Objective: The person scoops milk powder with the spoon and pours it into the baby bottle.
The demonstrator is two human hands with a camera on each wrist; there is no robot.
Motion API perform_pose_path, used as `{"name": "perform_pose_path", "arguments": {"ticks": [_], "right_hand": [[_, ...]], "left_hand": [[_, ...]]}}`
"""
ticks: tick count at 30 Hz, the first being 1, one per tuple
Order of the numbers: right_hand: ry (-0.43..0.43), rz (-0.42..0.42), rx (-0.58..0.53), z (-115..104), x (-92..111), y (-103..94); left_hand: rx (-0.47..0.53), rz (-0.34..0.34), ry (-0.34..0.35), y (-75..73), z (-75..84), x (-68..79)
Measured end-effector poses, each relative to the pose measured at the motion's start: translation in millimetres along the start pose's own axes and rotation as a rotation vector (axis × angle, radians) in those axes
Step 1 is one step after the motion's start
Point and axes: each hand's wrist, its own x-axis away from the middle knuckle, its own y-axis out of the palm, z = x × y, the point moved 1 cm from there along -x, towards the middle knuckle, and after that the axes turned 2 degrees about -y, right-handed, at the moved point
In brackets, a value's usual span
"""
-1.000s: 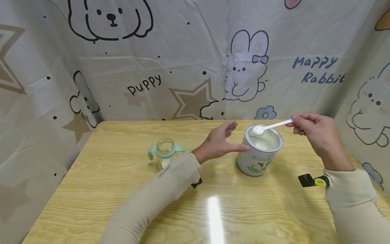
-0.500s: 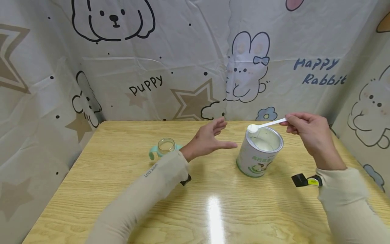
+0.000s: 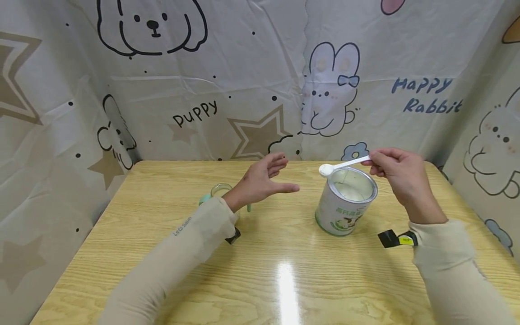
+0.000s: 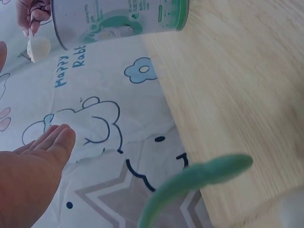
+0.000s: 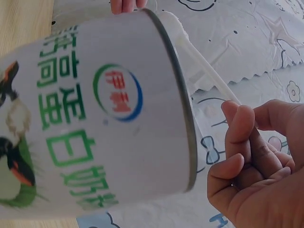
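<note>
On the table (image 3: 243, 271), the open tin (image 3: 338, 214) stands right. The left hand (image 3: 259, 180) is empty, fingers apart; the right hand (image 3: 400, 175) pinches. The bottle (image 3: 220, 189) stands left. Keep the pinched spoon (image 3: 348, 163), near the tin's left rim, level to hold its powder (image 3: 325, 169).

Bottle (image 3: 219, 192) on the table (image 3: 252, 284) at left, can (image 3: 341, 212) at right, left hand (image 3: 264, 177) between them, spoon (image 3: 350, 162) in the right hand (image 3: 400, 169) above the can's rim, powder (image 3: 326, 169) in the spoon, cloth (image 3: 243, 63) behind the table.

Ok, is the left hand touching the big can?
No, the head view shows a gap, with the table visible between the left hand and the can.
</note>
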Motion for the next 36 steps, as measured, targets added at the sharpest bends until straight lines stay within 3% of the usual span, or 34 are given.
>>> {"name": "perform_pose_path", "arguments": {"ticks": [9, 16, 23, 36], "right_hand": [[-0.019, -0.027, -0.06, -2.3, -3.0, 13.5], [-0.02, -0.054, -0.045, -7.8, -3.4, 27.6], [-0.035, -0.097, -0.136, -14.4, -3.7, 42.8], [-0.04, -0.154, -0.106, -20.6, -3.0, 65.1]], "left_hand": [[-0.008, 0.008, -0.027, -14.5, -4.3, 7.9], [-0.015, 0.029, -0.014, -29.3, -5.7, 18.2], [-0.053, 0.047, -0.012, -42.8, -8.6, 25.2], [-0.068, 0.076, -0.007, -62.7, -18.0, 37.4]]}}
